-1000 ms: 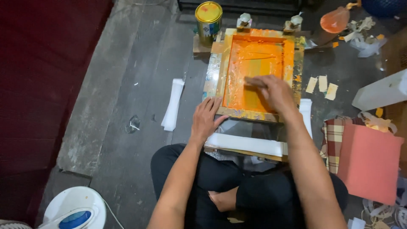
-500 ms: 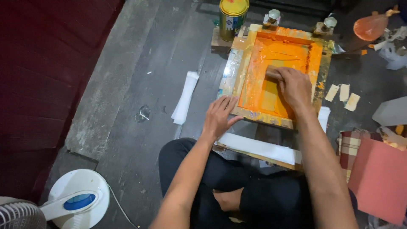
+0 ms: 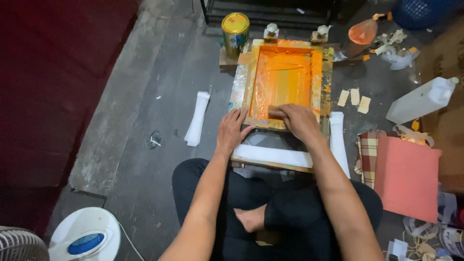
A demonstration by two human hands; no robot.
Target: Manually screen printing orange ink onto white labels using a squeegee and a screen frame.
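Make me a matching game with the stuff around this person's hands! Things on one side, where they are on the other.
Things:
1. paint can
2. white jug
3. fan base
4. right hand

Places:
A. bottom left corner of the picture
B. inside the orange printing frame, on a squeegee
C. lying on its side, far right
D. just beyond the frame's top left corner

Pairs: 1-D, 2-C, 3-A, 4-B

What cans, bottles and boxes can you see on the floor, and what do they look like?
Tin can: behind the orange frame's far left corner, upright, round, yellow lid, label in several colours.
White jug: far right, lying tilted, boxy, capped.
Cardboard box: right edge, brown, only partly in view.
Small bottles: two at the frame's far edge, pale; too small to tell more.
No screens or signs.
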